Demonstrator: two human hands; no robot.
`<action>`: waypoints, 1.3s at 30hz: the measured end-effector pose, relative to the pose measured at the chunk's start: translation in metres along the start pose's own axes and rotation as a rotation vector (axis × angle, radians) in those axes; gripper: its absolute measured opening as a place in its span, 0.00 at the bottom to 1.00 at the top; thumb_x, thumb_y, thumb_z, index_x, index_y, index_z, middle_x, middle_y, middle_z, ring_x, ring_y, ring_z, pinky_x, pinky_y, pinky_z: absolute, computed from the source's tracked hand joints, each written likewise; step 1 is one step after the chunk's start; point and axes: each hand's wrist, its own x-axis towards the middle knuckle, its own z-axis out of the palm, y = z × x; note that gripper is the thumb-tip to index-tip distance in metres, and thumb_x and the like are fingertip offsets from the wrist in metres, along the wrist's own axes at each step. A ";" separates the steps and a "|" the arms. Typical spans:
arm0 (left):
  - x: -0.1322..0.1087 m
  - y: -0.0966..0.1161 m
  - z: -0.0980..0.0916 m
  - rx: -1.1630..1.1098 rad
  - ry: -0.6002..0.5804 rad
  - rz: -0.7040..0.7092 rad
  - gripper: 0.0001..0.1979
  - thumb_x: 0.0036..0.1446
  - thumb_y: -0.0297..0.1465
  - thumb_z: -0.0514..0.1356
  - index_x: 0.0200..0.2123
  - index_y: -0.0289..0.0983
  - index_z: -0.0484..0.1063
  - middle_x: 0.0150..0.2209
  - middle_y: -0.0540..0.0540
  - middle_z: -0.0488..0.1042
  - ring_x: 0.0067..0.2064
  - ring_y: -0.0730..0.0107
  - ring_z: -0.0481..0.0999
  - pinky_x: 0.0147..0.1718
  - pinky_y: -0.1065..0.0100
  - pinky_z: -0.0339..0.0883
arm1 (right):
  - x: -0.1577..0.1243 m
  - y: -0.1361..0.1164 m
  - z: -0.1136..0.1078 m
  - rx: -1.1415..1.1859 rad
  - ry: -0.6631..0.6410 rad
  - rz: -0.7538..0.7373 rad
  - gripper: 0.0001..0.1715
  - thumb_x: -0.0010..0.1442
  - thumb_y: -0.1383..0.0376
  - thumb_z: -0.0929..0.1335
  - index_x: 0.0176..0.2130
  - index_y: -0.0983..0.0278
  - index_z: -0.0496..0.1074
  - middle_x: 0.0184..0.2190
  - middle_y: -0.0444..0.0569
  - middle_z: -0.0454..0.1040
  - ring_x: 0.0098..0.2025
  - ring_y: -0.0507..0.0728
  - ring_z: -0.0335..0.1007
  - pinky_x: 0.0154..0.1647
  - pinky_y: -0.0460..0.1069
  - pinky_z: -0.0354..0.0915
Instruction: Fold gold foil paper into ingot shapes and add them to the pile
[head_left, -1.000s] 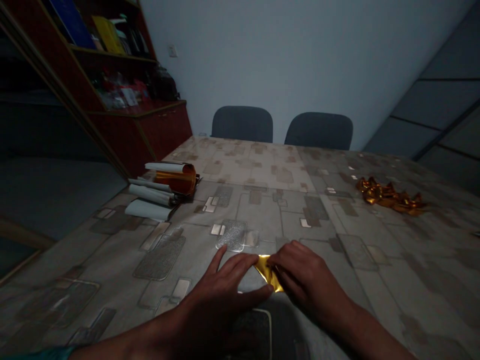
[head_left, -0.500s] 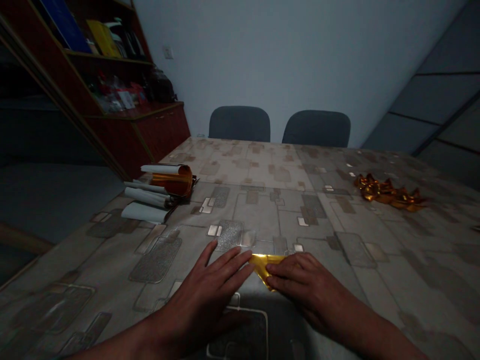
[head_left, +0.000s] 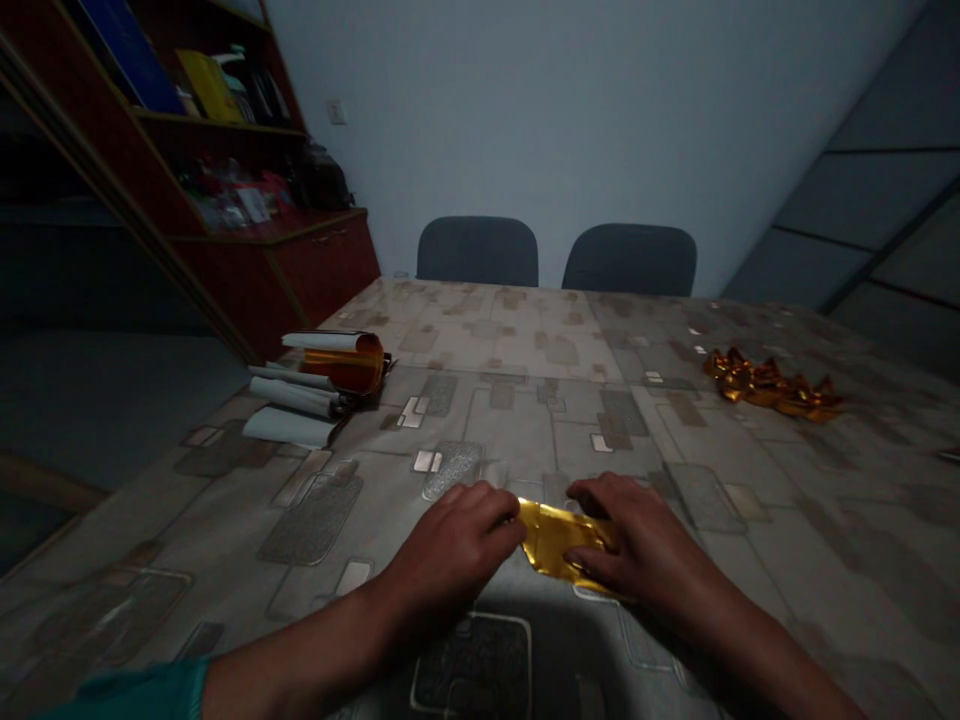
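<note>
A folded piece of gold foil paper (head_left: 553, 540) is held between my two hands, just above or on the patterned tablecloth (head_left: 510, 420). My left hand (head_left: 469, 535) pinches its left end, fingers curled over the edge. At the other end, my right hand (head_left: 626, 535) grips the foil with the thumb on the near face and the fingers behind. The foil shows a broad flat face with crease lines and a slanted lower left corner. My palms hide part of both ends.
Curled sheets of gold foil paper with pale backs (head_left: 300, 395) lie at the table's left. Several folded gold foil pieces (head_left: 772, 385) sit in a row at the right. Two grey chairs (head_left: 478, 250) stand behind the far edge, and a red-brown cabinet (head_left: 322, 260) is at the back left.
My left hand has gone from fingers outstretched to pinching the foil's left end. The foil, a small triangular shape before, now shows a wider face. My right thumb has spread away from the fingers.
</note>
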 end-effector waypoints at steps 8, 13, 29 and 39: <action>0.000 0.000 0.006 -0.066 0.040 0.155 0.10 0.63 0.32 0.58 0.45 0.35 0.71 0.45 0.42 0.76 0.49 0.58 0.73 0.56 0.52 0.61 | 0.000 -0.009 0.002 0.091 0.006 0.076 0.11 0.45 0.74 0.70 0.28 0.60 0.67 0.27 0.45 0.72 0.28 0.57 0.67 0.29 0.49 0.57; -0.002 -0.004 -0.001 -0.048 -0.071 0.115 0.09 0.62 0.32 0.58 0.45 0.37 0.70 0.44 0.42 0.76 0.48 0.58 0.74 0.56 0.51 0.61 | 0.002 -0.011 -0.005 0.248 -0.065 0.151 0.04 0.55 0.70 0.67 0.29 0.62 0.69 0.24 0.44 0.73 0.27 0.56 0.68 0.27 0.47 0.57; -0.001 -0.001 -0.005 0.120 0.145 0.070 0.06 0.64 0.30 0.55 0.39 0.37 0.72 0.37 0.44 0.77 0.40 0.60 0.75 0.43 0.58 0.70 | 0.005 -0.019 0.003 1.116 0.015 0.394 0.18 0.55 0.51 0.71 0.35 0.61 0.69 0.25 0.41 0.68 0.25 0.53 0.66 0.25 0.46 0.61; -0.008 -0.010 0.000 0.182 0.236 0.084 0.11 0.67 0.25 0.51 0.37 0.35 0.73 0.35 0.44 0.79 0.39 0.62 0.78 0.40 0.60 0.74 | -0.005 -0.019 -0.008 0.134 0.135 -0.382 0.30 0.58 0.52 0.73 0.57 0.58 0.69 0.63 0.57 0.63 0.63 0.68 0.56 0.62 0.65 0.50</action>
